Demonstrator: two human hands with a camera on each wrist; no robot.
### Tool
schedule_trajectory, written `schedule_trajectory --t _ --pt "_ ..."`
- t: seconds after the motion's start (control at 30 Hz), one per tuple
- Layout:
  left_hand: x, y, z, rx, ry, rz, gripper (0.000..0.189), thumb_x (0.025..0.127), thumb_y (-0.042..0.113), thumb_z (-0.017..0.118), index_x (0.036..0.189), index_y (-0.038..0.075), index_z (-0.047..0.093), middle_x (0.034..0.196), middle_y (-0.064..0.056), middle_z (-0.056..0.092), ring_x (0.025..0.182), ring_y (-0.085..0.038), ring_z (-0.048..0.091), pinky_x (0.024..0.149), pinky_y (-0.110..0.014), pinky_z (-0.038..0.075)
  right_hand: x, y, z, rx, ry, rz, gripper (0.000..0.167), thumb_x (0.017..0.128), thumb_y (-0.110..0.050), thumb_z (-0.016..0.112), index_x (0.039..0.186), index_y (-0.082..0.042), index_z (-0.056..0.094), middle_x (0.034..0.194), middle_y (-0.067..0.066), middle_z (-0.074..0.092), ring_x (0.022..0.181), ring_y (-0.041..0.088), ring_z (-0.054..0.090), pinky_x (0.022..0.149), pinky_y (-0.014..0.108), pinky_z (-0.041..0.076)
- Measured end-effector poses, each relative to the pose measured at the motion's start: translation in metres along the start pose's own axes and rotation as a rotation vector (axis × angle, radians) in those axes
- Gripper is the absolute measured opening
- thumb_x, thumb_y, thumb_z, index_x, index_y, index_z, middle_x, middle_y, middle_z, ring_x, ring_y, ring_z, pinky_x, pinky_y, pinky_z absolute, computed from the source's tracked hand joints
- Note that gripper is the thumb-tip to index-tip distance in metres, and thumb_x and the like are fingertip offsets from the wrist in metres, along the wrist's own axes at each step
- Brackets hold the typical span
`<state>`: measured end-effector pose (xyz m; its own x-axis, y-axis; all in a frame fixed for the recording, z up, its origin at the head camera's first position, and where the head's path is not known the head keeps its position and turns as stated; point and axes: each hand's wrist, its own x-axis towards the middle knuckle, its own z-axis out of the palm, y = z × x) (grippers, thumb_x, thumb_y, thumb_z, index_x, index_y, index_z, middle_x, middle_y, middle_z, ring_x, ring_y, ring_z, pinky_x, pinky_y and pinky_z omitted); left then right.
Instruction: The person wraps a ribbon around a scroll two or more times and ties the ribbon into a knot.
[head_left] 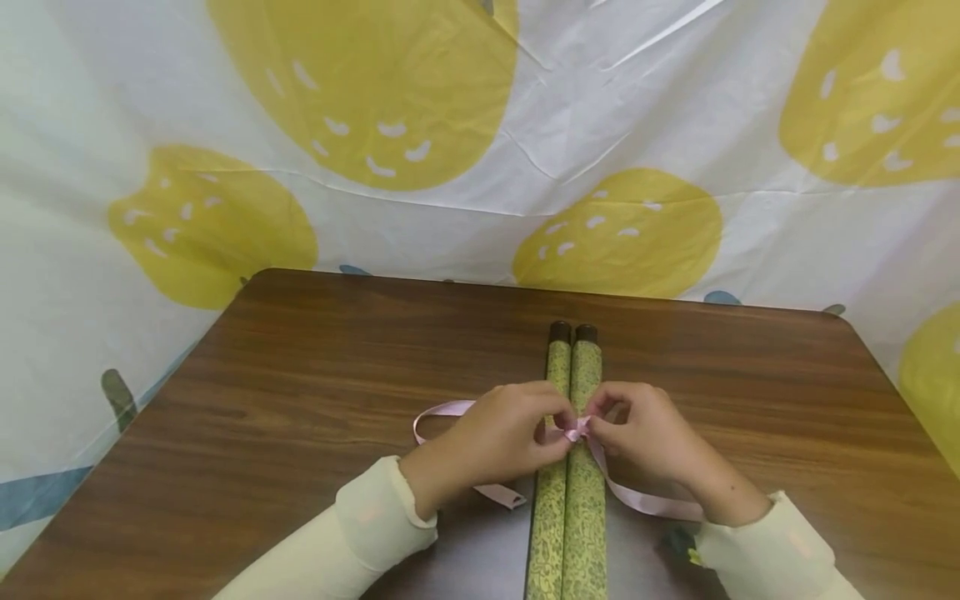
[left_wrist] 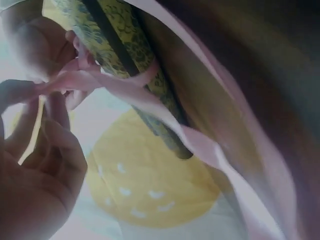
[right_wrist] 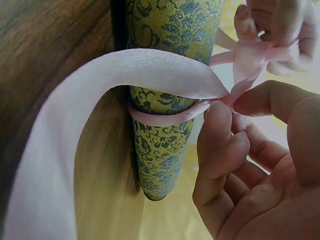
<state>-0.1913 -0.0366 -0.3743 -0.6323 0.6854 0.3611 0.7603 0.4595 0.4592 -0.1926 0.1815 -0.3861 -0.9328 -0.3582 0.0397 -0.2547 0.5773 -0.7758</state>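
Two rolls (head_left: 585, 517) covered in yellow-green brocade, with dark end caps, lie side by side on the table like a rolled-up scroll. A pink satin ribbon (right_wrist: 150, 72) loops around them and crosses in a small knot on top. My left hand (head_left: 510, 429) pinches the ribbon just left of the knot between thumb and fingertips. From the other side, my right hand (head_left: 648, 433) pinches it close by, thumb and forefinger at the crossing. In the right wrist view, a loop of ribbon stands between the two hands. Loose ribbon tails trail out to both sides.
The brown wood-grain table (head_left: 337, 350) extends on both sides of the rolls. A white curtain (head_left: 465, 200) with yellow fruit prints hangs along its back edge. Beside the right sleeve lies a small dark green item (head_left: 678, 540), partly covered by the cuff.
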Motion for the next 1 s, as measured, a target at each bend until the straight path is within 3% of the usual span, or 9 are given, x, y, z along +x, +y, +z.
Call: schedule_trajectory --t 0.2,0.37,0.53,0.67,1.0 --pt "-0.003 0.0 -0.006 -0.411 -0.06 -0.02 0.003 0.088 0.008 0.072 0.09 0.009 0.07 0.087 0.0 0.067 0.073 -0.01 0.062 0.067 -0.018 0.054 -0.004 -0.003 -0.006 -0.02 0.016 0.019 0.002 0.086 -0.006 0.07 0.087 -0.006 0.069 0.079 0.005 0.072 0.063 0.014 0.063 0.056 0.025 0.054" --pt "-0.007 -0.006 -0.009 -0.567 -0.103 -0.064 0.003 0.088 0.007 0.073 0.087 0.008 0.071 0.091 -0.003 0.074 0.068 -0.005 0.062 0.063 -0.023 0.057 -0.006 0.0 -0.011 0.003 0.023 0.053 0.004 0.085 -0.004 0.07 0.086 -0.007 0.068 0.081 0.006 0.072 0.059 0.014 0.061 0.054 0.027 0.054" --pt "-0.009 -0.014 -0.014 -0.625 -0.17 -0.139 0.004 0.088 0.009 0.074 0.089 0.008 0.071 0.083 -0.001 0.07 0.056 -0.002 0.054 0.052 -0.02 0.048 -0.007 0.006 -0.017 0.077 0.002 0.095 0.005 0.086 -0.004 0.07 0.09 -0.004 0.067 0.091 0.012 0.074 0.057 0.018 0.063 0.054 0.031 0.055" --pt "-0.011 -0.019 -0.017 -0.652 -0.183 -0.15 0.004 0.089 0.009 0.072 0.091 0.006 0.069 0.084 -0.002 0.068 0.054 -0.003 0.047 0.051 -0.018 0.041 -0.007 0.008 -0.024 0.176 -0.014 0.1 0.008 0.087 -0.001 0.066 0.095 0.001 0.062 0.095 0.015 0.075 0.056 0.022 0.065 0.052 0.033 0.054" --pt "-0.015 -0.03 -0.022 -0.623 -0.194 -0.151 0.006 0.091 0.011 0.07 0.094 0.006 0.068 0.077 0.0 0.061 0.055 -0.004 0.045 0.052 -0.018 0.04 -0.009 0.009 -0.039 0.293 -0.036 0.013 0.0 0.093 0.003 0.054 0.093 0.003 0.055 0.067 -0.001 0.062 0.052 0.011 0.054 0.043 0.029 0.046"
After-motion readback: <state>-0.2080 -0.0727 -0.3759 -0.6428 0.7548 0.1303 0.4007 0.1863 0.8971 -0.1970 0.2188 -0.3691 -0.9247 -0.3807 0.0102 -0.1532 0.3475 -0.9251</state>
